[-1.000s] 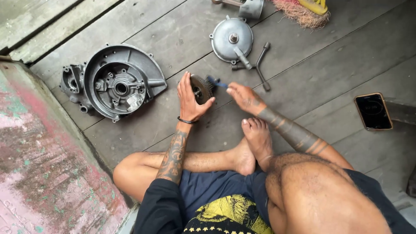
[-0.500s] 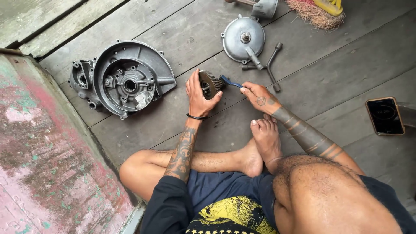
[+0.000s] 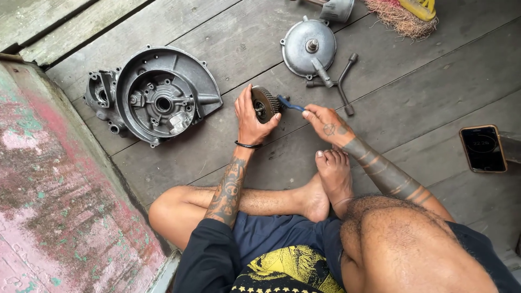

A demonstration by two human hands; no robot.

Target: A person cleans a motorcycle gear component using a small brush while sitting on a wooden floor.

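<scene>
Mid-frame, the left hand grips a round toothed gear — the right hand pinches a blue-handled tool, probably a brush, against it; engine casing upper left.

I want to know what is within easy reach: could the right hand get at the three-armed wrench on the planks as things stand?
Probably yes. The three-armed wrench lies just beyond the right hand with bare planks between, but that hand holds a blue brush.

Soft even daylight, faint shadows, sharp focus throughout, no glare, slight wide-angle stretch at edges.
</scene>
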